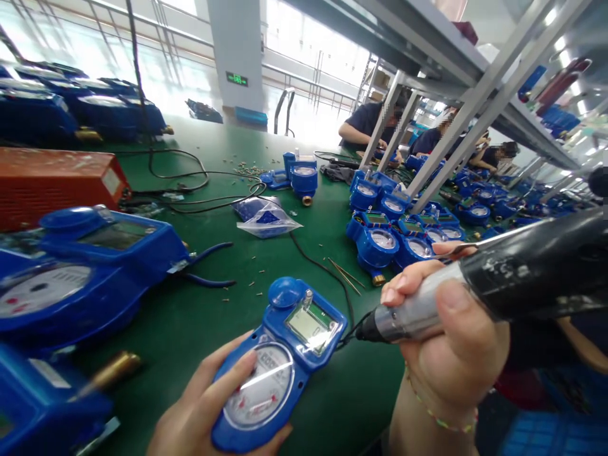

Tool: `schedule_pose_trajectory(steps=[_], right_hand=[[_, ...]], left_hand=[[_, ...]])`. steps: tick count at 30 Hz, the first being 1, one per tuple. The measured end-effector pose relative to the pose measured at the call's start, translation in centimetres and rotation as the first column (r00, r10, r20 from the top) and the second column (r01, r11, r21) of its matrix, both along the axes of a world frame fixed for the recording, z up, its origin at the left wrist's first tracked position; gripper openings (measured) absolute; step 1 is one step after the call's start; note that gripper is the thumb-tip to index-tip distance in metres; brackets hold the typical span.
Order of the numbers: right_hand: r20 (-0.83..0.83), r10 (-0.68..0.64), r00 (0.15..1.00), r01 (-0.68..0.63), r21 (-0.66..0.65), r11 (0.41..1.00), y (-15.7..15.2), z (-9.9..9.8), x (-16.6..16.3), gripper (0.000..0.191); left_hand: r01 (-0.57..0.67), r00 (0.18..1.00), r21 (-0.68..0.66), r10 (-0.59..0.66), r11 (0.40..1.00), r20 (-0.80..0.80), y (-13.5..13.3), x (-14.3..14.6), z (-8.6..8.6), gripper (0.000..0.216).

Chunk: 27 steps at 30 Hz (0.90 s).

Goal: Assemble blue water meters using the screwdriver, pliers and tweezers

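Note:
My left hand [209, 386] grips a blue water meter [259, 386] low in the middle of the view, with fingers over its dial and around its edge. The meter has a round dial window and a small display [311, 326] on a green circuit board. In my right hand [456, 335] is an electric screwdriver [427, 304] with a silver front and black body, fingers wrapped around it. Its black nose points left at the meter's display end; whether its tip touches the meter cannot be made out. Small screws [259, 294] lie on the green table [190, 329] beyond.
More blue water meters [380, 240] stand at right, and others [71, 278] at left beside pliers [211, 269]. An orange box [57, 187] with cables sits far left. A plastic bag [266, 218] lies mid-table. Metal posts [446, 139] rise at right; co-workers [375, 123] sit behind.

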State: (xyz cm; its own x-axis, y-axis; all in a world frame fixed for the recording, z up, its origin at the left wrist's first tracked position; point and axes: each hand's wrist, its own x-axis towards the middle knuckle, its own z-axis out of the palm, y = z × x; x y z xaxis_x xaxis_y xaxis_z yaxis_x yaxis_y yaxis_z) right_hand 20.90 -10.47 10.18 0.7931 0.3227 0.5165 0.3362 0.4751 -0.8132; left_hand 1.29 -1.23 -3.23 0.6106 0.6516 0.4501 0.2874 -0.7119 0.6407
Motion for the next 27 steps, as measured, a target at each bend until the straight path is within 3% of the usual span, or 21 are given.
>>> schedule_pose_trajectory(steps=[6,23,27], right_hand=[[0.034,0.018,0.999,-0.017,-0.038,0.999,0.9,-0.9,-0.3,0.028],[0.07,0.149,0.986,-0.142,-0.098,0.985,1.3,-0.9,-1.3,0.032],[0.081,0.104,0.991,-0.094,-0.115,0.989,1.3,-0.9,-1.6,0.032]], left_hand=[[0.019,1.0,0.014,-0.019,1.0,0.001,0.1,-0.1,0.0,0.063],[0.017,0.998,0.029,-0.016,0.999,-0.061,0.1,-0.3,-0.6,0.065],[0.025,0.997,0.039,-0.021,0.999,-0.079,0.1,-0.3,-0.5,0.065]])
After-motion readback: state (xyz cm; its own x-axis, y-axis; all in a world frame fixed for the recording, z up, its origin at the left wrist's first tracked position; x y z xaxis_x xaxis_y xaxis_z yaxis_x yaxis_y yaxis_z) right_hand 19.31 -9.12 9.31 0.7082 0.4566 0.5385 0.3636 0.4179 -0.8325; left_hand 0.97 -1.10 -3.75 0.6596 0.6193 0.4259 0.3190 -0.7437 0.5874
